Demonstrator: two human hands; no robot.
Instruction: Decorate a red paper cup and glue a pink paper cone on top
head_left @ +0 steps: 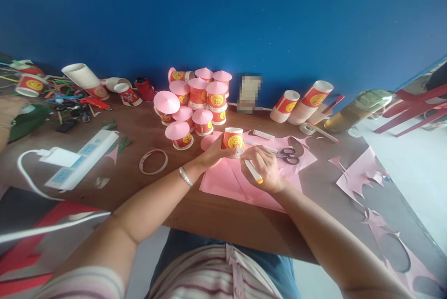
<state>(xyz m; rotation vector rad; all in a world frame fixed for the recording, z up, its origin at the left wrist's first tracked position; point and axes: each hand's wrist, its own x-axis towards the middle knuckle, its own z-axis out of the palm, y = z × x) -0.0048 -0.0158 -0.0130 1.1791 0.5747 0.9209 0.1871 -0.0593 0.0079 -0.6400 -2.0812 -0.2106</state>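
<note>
My left hand (pixel 213 151) is closed round a red paper cup (pixel 233 139) with a yellow emblem, holding it upside down on a stack of pink paper (pixel 233 182). My right hand (pixel 263 167) grips a white glue stick (pixel 252 169) with an orange end, its tip close to the cup's side. A pink paper disc (pixel 208 141) lies just behind my left hand. A silver bracelet is on my left wrist.
Several cups capped with pink paper cones (pixel 195 101) stand behind. Scissors (pixel 289 154), a glue cap (pixel 263 134), tape rings (pixel 152 161), a power strip (pixel 82 159), stacked cups (pixel 303 101), a bottle (pixel 359 108) and pink scraps (pixel 359 175) lie around. Another person's hand (pixel 9 108) is at far left.
</note>
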